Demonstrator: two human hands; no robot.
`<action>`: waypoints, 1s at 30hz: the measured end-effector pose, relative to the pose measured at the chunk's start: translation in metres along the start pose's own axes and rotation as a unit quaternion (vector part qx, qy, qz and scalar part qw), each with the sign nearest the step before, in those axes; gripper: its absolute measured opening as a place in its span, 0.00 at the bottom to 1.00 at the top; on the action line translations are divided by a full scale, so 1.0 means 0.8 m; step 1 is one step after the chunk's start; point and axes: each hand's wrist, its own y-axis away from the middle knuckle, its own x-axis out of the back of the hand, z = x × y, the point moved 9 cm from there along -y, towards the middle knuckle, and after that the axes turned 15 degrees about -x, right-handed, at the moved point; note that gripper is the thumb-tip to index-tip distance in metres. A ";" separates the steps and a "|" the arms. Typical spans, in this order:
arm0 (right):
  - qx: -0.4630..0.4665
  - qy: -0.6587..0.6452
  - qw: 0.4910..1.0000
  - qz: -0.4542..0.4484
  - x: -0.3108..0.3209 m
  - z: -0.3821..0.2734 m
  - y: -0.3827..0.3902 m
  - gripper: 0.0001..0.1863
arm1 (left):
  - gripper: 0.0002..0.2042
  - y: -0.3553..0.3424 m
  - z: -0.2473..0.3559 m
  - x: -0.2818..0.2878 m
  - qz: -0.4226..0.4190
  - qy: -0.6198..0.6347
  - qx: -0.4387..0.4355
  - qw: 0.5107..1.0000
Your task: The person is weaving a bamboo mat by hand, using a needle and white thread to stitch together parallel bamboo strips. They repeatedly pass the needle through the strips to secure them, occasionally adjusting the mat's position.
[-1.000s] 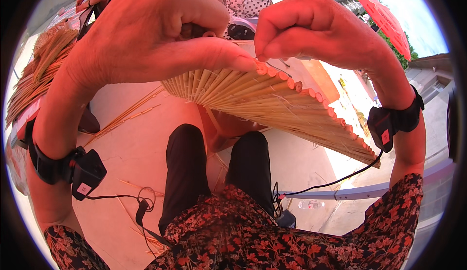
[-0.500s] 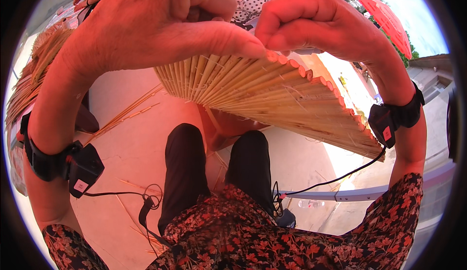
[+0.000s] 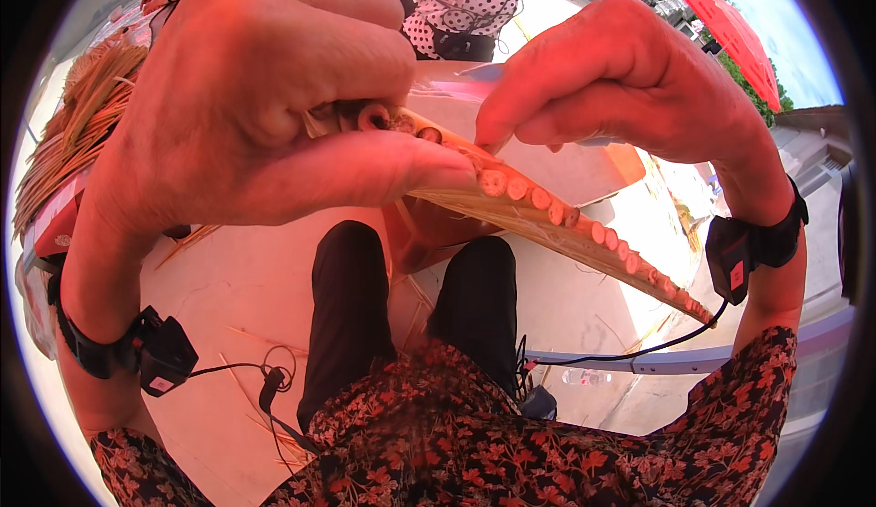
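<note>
A flat mat of thin straw-coloured reed stalks (image 3: 584, 229), bound side by side, is held up close to the camera, its cut round ends facing me in a row slanting down to the right. My left hand (image 3: 265, 114) grips its upper left end, thumb pressed along the edge. My right hand (image 3: 620, 78) pinches the mat's top edge just right of the thumb tip. Both wrists carry black strap-on devices with cables. Below are my knees in black trousers (image 3: 351, 315) and a dark floral garment.
A pile of loose reed stalks (image 3: 78, 133) lies at the left on pale concrete ground (image 3: 237, 288). A person in a white dotted top (image 3: 465, 0) sits ahead. An orange-brown box (image 3: 429, 229) stands before my knees. A grey bar (image 3: 675, 359) crosses lower right.
The mat has been tilted up and drawn closer, so its flat face no longer shows and I see mainly the cut stalk ends. Both hands have come nearer the camera.
</note>
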 end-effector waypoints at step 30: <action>0.103 0.017 0.989 -0.107 0.002 0.016 -0.026 0.09 | 0.17 -0.025 -0.006 -0.017 -0.015 0.049 0.000 0.999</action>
